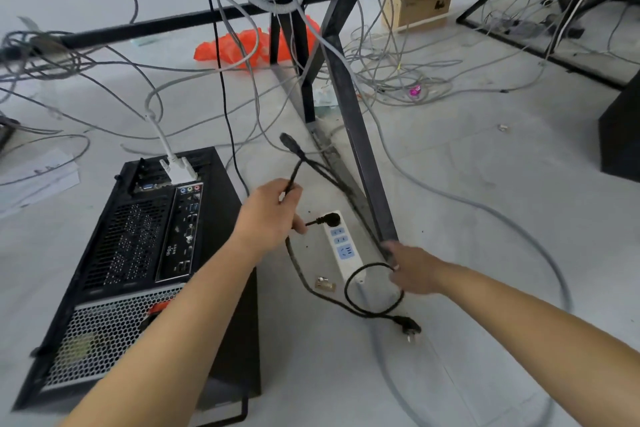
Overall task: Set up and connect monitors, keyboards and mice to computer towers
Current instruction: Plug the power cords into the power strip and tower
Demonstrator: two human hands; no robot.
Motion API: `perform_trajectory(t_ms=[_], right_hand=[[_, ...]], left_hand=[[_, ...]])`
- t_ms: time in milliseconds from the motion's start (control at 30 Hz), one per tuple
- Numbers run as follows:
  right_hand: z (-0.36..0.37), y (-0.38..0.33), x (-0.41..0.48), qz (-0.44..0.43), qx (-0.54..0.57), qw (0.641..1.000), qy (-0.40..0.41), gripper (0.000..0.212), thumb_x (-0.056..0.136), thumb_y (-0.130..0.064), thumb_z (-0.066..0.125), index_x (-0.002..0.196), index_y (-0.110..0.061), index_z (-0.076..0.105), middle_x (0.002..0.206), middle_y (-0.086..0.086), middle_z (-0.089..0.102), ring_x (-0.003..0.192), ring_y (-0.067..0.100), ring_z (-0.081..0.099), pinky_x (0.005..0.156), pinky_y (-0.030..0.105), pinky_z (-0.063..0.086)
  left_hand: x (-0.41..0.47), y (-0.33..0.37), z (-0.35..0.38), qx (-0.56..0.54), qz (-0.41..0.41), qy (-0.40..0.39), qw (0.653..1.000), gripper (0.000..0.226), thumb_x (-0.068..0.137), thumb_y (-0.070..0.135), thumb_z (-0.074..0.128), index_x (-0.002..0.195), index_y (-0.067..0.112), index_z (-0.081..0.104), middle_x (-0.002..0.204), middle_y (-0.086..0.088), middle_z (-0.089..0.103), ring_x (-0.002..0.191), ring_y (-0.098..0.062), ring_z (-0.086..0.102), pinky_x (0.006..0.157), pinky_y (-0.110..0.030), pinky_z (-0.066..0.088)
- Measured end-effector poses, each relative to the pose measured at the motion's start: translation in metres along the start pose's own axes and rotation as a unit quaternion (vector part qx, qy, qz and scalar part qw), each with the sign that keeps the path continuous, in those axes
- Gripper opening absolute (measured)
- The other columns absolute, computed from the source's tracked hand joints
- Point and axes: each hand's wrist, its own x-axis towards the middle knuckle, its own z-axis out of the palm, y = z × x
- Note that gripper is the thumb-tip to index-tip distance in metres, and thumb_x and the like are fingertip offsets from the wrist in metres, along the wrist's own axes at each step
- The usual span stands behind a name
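The left hand (pixel 270 215) sits at centre frame, forearm running up from the lower left. Its grip is closed in a fist round a black power cable (pixel 349 302). From the top of the fist the cable rises to its connector end (pixel 289 141), which hangs free in the air. Below the fist it drops to the floor (pixel 485 184).

The right hand (pixel 412 269) reaches in from the lower right, knuckles up. Its grip is nearly closed, with the fingertips pinching the same cable where it curls into a loop. The hand is slightly blurred. Past the loop, the cable's wall plug (pixel 410 328) lies on the floor, not plugged in.

Between the hands lies a white power strip (pixel 343 250). A black plug (pixel 327 218) fills its top socket and the blue sockets below it are free. A slanted black bench leg (pixel 360 149) comes down just right of the strip, touching the floor close by the right hand.

The computer tower (pixel 138 253) lies at lower left, rear panel facing up, partly under the left forearm. A white video connector (pixel 178 168) is plugged in at its far end.

Grey cables (pixel 398 80) sprawl across the floor and hang from the frame above. An orange bag (pixel 242 45) and a cardboard box (pixel 420 0) lie further back. A black box (pixel 623 135) stands at the right edge.
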Motion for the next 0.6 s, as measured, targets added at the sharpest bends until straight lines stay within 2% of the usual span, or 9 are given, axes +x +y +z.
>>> perform_trajectory(t_ms=[67,133,167,233,300,333,400,467,600], right_hand=[[-0.016,-0.019,0.0,-0.026,0.174,0.977,0.123,0.102,0.092,-0.032,0.068,0.157,-0.026,-0.011,0.116,0.005,0.062,0.098,0.018,0.061,0.08,0.024,0.047],[-0.03,-0.044,-0.004,-0.06,0.257,0.942,0.208,0.113,0.085,-0.042,0.075,0.156,-0.028,-0.011,0.11,0.0,0.057,0.097,0.015,0.059,0.075,0.022,0.046],[-0.034,-0.054,-0.004,-0.073,0.26,0.936,0.225,0.107,0.085,-0.045,0.075,0.157,-0.026,-0.001,0.111,-0.002,0.056,0.101,0.014,0.057,0.079,0.023,0.045],[-0.036,-0.069,0.002,-0.081,0.221,0.944,0.229,0.069,0.093,-0.045,0.066,0.148,-0.019,0.034,0.115,-0.002,0.061,0.1,0.012,0.056,0.08,0.022,0.041],[-0.034,-0.08,0.007,-0.056,0.239,0.947,0.206,0.027,0.101,-0.038,0.052,0.121,-0.02,0.056,0.115,0.003,0.065,0.091,0.013,0.061,0.075,0.026,0.043],[-0.032,-0.085,0.008,-0.034,0.281,0.943,0.177,0.021,0.102,-0.034,0.048,0.112,-0.018,0.059,0.11,0.004,0.065,0.084,0.014,0.063,0.07,0.028,0.045],[-0.028,-0.095,0.005,0.006,0.358,0.929,0.096,0.023,0.102,-0.03,0.045,0.11,-0.013,0.059,0.094,0.004,0.066,0.072,0.014,0.062,0.06,0.027,0.043],[-0.023,-0.1,0.0,0.03,0.396,0.917,0.03,0.027,0.103,-0.033,0.045,0.114,-0.011,0.057,0.087,0.005,0.065,0.07,0.016,0.061,0.059,0.026,0.042],[-0.008,-0.103,-0.007,0.061,0.356,0.932,-0.025,0.03,0.102,-0.036,0.051,0.121,-0.012,0.051,0.101,0.007,0.058,0.074,0.016,0.059,0.063,0.026,0.047]], left_hand=[[-0.01,-0.003,-0.006,0.069,0.015,-0.034,0.997,0.022,0.105,0.036,0.043,0.115,0.025,0.059,0.065,0.005,0.073,0.077,-0.025,0.07,0.066,-0.029,0.051],[-0.018,-0.007,-0.009,0.117,0.035,-0.058,0.991,0.021,0.105,0.036,0.043,0.108,0.024,0.06,0.064,0.007,0.072,0.068,-0.017,0.068,0.067,-0.03,0.055],[-0.021,-0.009,-0.011,0.13,0.045,-0.068,0.988,0.02,0.105,0.036,0.043,0.107,0.024,0.06,0.064,0.008,0.072,0.07,-0.016,0.069,0.072,-0.032,0.057],[-0.027,-0.012,-0.017,0.138,0.058,-0.079,0.986,0.018,0.105,0.034,0.044,0.106,0.025,0.059,0.064,0.009,0.072,0.077,-0.021,0.071,0.081,-0.04,0.058],[-0.032,-0.013,-0.024,0.14,0.066,-0.075,0.985,0.015,0.105,0.031,0.044,0.103,0.026,0.058,0.064,0.009,0.072,0.077,-0.027,0.071,0.078,-0.044,0.058],[-0.033,-0.014,-0.027,0.143,0.073,-0.067,0.985,0.015,0.105,0.03,0.044,0.101,0.026,0.057,0.064,0.008,0.072,0.074,-0.027,0.07,0.074,-0.044,0.058],[-0.036,-0.014,-0.035,0.151,0.087,-0.047,0.984,0.015,0.105,0.03,0.043,0.098,0.025,0.057,0.064,0.006,0.072,0.061,-0.016,0.067,0.064,-0.036,0.057],[-0.038,-0.014,-0.039,0.149,0.095,-0.035,0.984,0.015,0.105,0.03,0.043,0.099,0.025,0.057,0.064,0.006,0.072,0.054,-0.008,0.062,0.057,-0.028,0.053],[-0.043,-0.013,-0.044,0.123,0.119,-0.041,0.984,0.015,0.105,0.032,0.044,0.097,0.028,0.057,0.067,0.009,0.072,0.061,-0.018,0.066,0.064,-0.037,0.057]])
